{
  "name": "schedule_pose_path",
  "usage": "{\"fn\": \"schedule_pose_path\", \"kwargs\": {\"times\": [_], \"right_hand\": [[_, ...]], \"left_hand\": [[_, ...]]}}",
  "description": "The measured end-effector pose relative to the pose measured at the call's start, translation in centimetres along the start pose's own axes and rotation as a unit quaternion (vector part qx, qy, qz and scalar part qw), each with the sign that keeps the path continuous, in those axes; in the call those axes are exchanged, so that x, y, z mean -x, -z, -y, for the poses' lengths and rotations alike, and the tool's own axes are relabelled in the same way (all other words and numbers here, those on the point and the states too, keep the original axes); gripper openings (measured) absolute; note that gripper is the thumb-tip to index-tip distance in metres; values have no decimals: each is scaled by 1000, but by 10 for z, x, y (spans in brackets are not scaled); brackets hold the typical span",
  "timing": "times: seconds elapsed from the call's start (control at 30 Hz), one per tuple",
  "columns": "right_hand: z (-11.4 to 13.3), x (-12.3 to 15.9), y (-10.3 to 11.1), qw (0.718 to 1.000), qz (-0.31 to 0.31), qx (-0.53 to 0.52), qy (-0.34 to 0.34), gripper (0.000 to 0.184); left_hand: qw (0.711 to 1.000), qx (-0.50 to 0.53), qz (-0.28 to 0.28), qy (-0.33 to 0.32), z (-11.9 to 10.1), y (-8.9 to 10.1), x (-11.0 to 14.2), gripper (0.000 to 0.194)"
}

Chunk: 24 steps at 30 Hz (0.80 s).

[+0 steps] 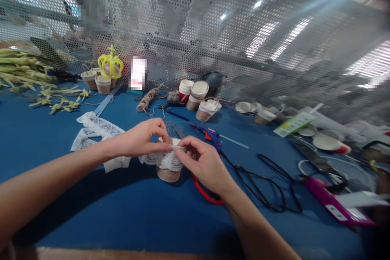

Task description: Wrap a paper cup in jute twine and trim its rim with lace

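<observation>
While the left hand pinches the lace at the rim of the cup, the right hand pinches it alongside, thumb and fingers closed; the cup sits upright between them, above the table; red-handled scissors lie partly under the right hand.

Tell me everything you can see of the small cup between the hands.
The small cup has a pale rim and a brown, rough-looking lower wall, perhaps twine or burlap. White lace covers its upper outside and extends off to the picture's left. It is roughly upright over the blue table; whether its base rests there is unclear. The left hand and right hand pinch near the rim, partly hiding it.
</observation>
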State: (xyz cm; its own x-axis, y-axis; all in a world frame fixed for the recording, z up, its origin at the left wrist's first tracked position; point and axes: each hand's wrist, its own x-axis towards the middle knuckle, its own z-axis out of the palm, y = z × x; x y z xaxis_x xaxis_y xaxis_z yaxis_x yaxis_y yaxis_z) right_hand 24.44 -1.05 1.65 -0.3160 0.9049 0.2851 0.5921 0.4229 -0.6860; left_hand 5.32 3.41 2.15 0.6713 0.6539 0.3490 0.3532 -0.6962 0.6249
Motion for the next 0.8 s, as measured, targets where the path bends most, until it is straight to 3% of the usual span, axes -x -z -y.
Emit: {"fn": "schedule_pose_path", "kwargs": {"times": [0.13, 0.3, 0.37, 0.43, 0.57, 0.7, 0.8], "right_hand": [[0, 0, 0, 998, -42, -47, 8, 17], [-5, -3, 1, 989, -132, -55, -34, 32], [-8, -5, 0, 988, -123, -80, -51, 40], [-9, -6, -3, 986, -71, -137, -64, 47], [-11, -6, -9, 967, 20, -247, -55, 58], [-14, -5, -13, 970, -14, -242, -35, 61], [-13, -5, -12, 978, -55, -202, -22, 62]], "left_hand": [[990, 137, 26, 30, 4, -1, -1, 13], [944, 292, -27, 152, 10, -1, -4, 18], [927, 329, -67, 168, 12, 0, -4, 19], [915, 352, -99, 172, 15, 0, -5, 19], [916, 351, -110, 158, 14, 0, -5, 20], [944, 257, -153, 136, 8, -2, -5, 19], [945, 223, -166, 172, 7, -4, -6, 27]]}}
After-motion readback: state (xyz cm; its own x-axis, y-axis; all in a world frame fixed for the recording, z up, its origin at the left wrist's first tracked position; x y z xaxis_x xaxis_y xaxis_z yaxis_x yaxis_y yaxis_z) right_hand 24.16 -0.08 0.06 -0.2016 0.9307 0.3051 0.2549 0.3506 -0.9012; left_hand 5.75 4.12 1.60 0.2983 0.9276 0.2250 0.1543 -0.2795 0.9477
